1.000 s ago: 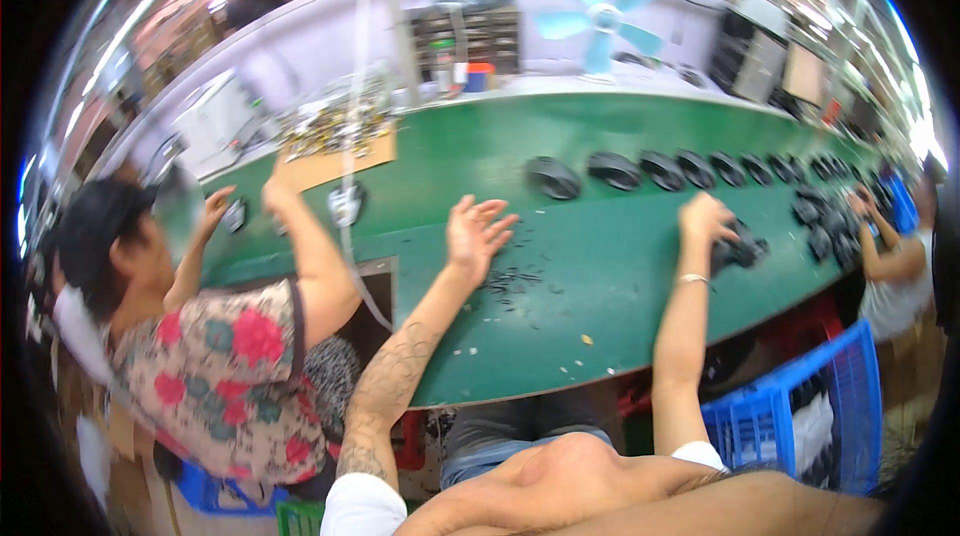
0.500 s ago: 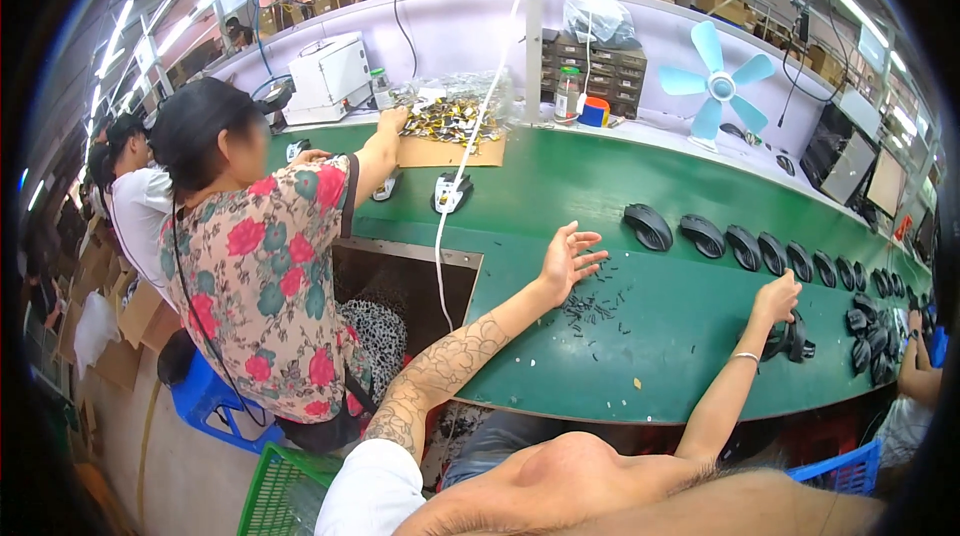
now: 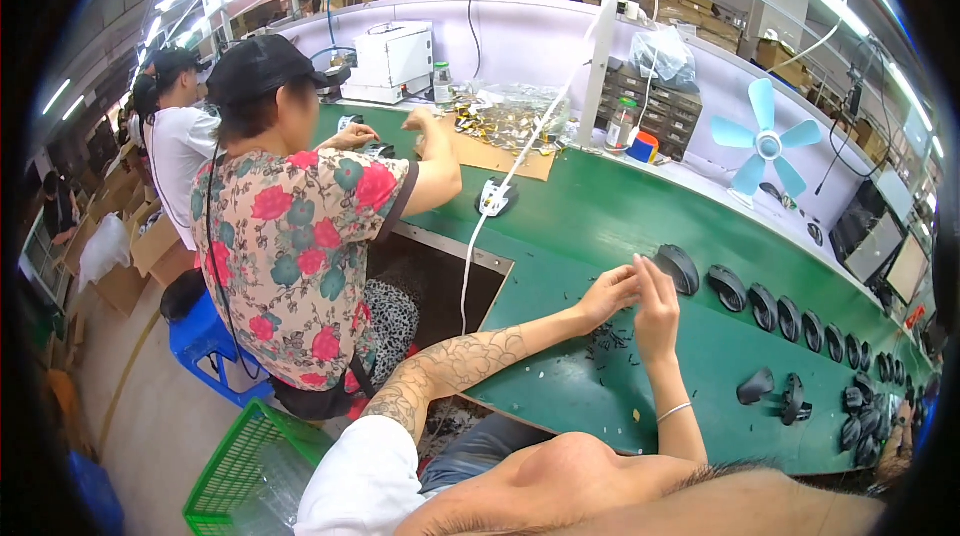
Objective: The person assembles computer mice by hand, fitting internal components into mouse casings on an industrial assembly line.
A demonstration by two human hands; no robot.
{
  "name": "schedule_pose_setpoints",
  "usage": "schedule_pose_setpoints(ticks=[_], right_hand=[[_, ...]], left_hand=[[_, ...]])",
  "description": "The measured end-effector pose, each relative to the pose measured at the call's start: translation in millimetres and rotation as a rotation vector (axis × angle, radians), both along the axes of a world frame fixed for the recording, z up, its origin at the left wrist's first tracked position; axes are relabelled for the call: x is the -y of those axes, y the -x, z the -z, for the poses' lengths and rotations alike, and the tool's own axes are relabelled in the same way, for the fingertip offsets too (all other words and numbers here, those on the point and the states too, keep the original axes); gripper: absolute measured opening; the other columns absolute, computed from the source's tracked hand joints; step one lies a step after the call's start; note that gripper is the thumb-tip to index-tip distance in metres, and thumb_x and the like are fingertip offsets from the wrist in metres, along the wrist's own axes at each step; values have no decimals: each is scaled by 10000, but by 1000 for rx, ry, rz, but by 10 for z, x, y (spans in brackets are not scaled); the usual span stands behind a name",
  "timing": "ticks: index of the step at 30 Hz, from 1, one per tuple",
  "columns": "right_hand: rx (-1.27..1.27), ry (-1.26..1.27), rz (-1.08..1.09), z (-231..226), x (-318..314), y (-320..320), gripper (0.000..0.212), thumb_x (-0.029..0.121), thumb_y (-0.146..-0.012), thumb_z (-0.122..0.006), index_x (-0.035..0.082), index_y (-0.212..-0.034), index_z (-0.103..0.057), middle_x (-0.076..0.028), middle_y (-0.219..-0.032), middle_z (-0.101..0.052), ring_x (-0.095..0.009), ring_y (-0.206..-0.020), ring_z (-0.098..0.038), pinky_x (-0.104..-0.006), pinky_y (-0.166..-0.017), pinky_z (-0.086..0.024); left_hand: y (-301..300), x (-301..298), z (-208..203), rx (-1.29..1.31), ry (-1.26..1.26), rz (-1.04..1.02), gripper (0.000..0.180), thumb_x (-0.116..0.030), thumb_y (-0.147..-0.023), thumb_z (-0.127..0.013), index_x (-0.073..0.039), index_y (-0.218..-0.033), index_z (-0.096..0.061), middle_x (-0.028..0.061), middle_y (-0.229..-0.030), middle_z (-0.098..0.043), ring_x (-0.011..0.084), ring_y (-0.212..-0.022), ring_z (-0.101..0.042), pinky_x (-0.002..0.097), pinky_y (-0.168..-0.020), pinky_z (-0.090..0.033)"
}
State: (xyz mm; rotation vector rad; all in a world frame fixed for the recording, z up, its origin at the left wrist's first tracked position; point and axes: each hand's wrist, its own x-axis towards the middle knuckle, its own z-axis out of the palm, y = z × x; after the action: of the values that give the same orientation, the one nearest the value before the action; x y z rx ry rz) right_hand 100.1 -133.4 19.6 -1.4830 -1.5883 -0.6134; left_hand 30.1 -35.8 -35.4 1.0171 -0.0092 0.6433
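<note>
A green basket [image 3: 262,466] sits on the floor at my lower left with pale stuff inside that I cannot make out. Against the back wall a small-parts drawer cabinet [image 3: 668,114] stands on the grey ledge, a clear bag [image 3: 661,54] above it; what the drawers hold is hidden. A sheet of cardboard [image 3: 500,158] on the green workbench [image 3: 620,216] carries a heap of small yellow and clear parts [image 3: 505,114].

A white cable [image 3: 530,151] hangs down across the bench in front of me, past a small white and black device [image 3: 493,198]. A pale blue fan [image 3: 766,144] stands to the right. A row of black oval shells [image 3: 770,304] curves away to my right, and two more black pieces [image 3: 775,393] lie apart nearer the edge. A co-worker in a flowered shirt [image 3: 295,236] sits close at my left, reaching onto the bench.

My left hand [image 3: 607,296] and right hand [image 3: 655,304] meet just above a scatter of small black screws [image 3: 608,341] on the bench. The left is curled, fingertips drawn together; the right's fingers are loosely bent and close together. Whether either pinches a screw I cannot tell.
</note>
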Motion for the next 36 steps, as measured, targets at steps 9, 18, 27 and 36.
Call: schedule_pose_setpoints(ticks=[9, 18, 27, 36], right_hand=[[-44, -88, 103, -154, -121, -156, 580, 15, -630, -690, 60, -1186, -529, -131, -1120, -534, -290, -997, -531, -362, -855, -445], [-483, 6, -96, -12, -180, -262, 550, 35, -604, -743, 1, -1110, -529, -141, -995, -568, -268, -915, -595, -321, -803, -485], [-438, -71, -101, 47, -175, -295, 476, 35, -601, -738, 27, -1047, -572, -101, -927, -596, -240, -835, -600, -302, -746, -483], [-198, -129, -41, 81, -168, -400, 370, 114, -645, -750, 45, -978, -605, -160, -1065, -586, -316, -901, -581, -369, -788, -482]], left_hand=[[-37, -35, -301, -99, -408, -471, 178, -122, -912, -493, 26, -933, -589, 57, -828, -620, 85, -781, -561, 238, -690, -470], [-23, -64, -342, -179, -556, -655, 169, -95, -888, -523, 49, -871, -610, 38, -756, -627, 77, -702, -565, 216, -624, -458], [-87, -51, -279, -110, -414, -558, 169, -111, -901, -514, 32, -886, -603, 42, -793, -619, 95, -703, -581, 222, -641, -480], [-34, -803, -175, -382, -416, -995, 267, -262, -862, -570, -1, -917, -595, 90, -878, -629, 192, -830, -594, 307, -763, -454]])
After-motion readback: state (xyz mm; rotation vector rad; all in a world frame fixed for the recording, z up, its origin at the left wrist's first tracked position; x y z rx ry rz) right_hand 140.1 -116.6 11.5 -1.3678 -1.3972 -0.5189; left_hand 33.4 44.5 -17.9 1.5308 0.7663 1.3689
